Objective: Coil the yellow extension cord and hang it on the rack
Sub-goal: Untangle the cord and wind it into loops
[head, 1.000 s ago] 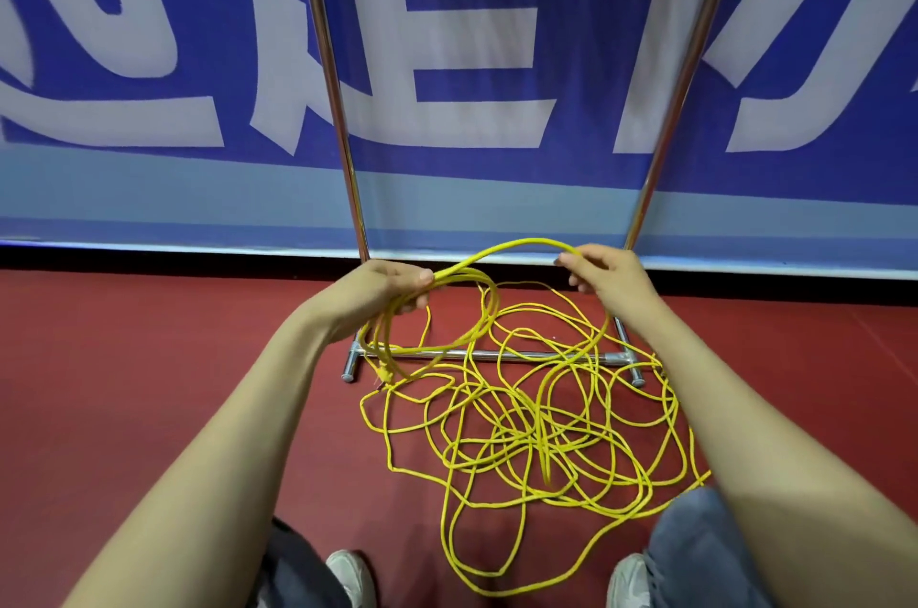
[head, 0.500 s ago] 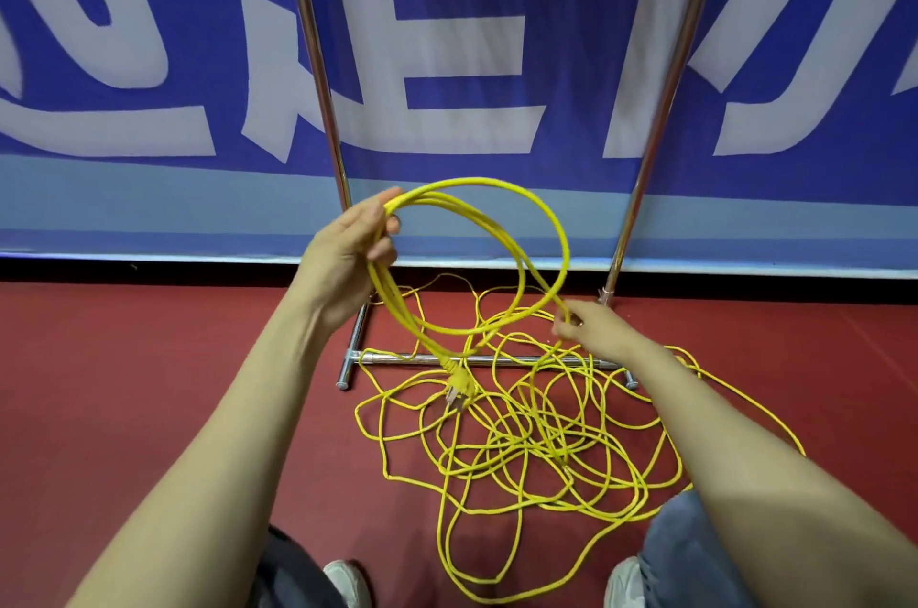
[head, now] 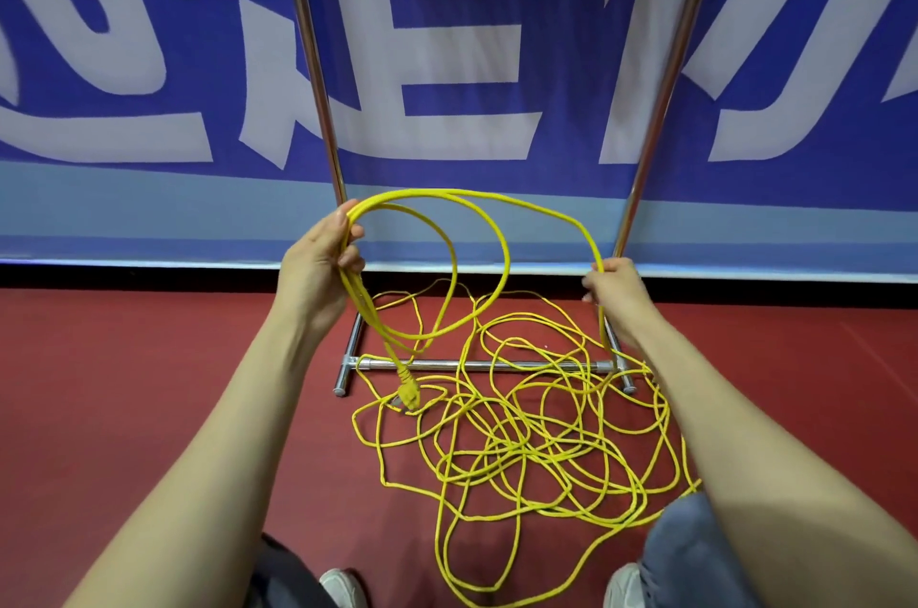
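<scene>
Right hand (head: 613,282) now swung out wide beside the rack (head: 477,364) post, pinching a fresh arc of yellow extension cord (head: 516,438), left hand (head: 323,260) still gripping hanging loops, plug (head: 408,393) hanging low, the rest tangled on red floor (head: 149,384).

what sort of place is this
Likely an indoor sports hall or event venue: a smooth red floor, a large blue banner with white lettering along the wall, and a metal rack in front of it.
</scene>
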Available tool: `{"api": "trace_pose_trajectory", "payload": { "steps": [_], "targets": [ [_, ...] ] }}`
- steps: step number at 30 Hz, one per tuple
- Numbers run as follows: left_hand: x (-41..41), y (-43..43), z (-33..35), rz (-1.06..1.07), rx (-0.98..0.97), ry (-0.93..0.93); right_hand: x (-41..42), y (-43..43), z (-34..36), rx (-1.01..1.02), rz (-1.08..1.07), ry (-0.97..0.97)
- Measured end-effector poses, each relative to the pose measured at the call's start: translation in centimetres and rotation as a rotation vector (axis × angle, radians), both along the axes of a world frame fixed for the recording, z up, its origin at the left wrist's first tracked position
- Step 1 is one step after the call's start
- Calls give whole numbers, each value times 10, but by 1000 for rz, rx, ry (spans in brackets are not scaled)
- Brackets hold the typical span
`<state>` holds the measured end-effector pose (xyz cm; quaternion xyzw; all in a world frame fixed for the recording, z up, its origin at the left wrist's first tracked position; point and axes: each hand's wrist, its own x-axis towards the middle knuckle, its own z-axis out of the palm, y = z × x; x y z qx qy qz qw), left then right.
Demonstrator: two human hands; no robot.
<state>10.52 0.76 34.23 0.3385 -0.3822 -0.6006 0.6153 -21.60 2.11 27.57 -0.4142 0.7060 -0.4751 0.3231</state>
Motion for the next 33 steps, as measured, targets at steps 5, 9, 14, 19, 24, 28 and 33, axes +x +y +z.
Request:
{"api": "trace_pose_trajectory", "payload": {
  "steps": [5, 9, 14, 19, 24, 28, 33],
  "targets": [
    [-8, 2, -1, 1, 33, 115, 16, 9, -7, 111, 145, 146],
    [-18, 4, -1, 24, 52, 225, 41, 15, 1, 395, 276, 597],
    [-26, 3, -5, 69, 39, 238, 69, 25, 4, 422, 530, 834],
    [-30, 3, -8, 110, 12, 185, 80, 29, 26, 290, 565, 915],
    [-37, 6, -10, 142, 31, 125, 101, 40, 33, 234, 749, 924],
    [-42, 7, -15, 136, 72, 96, 95, 40, 39, 65, 876, 953],
    [-59, 12, -23, 45, 131, 58, 107, 50, 46, -120, 1002, 755]
  ]
}}
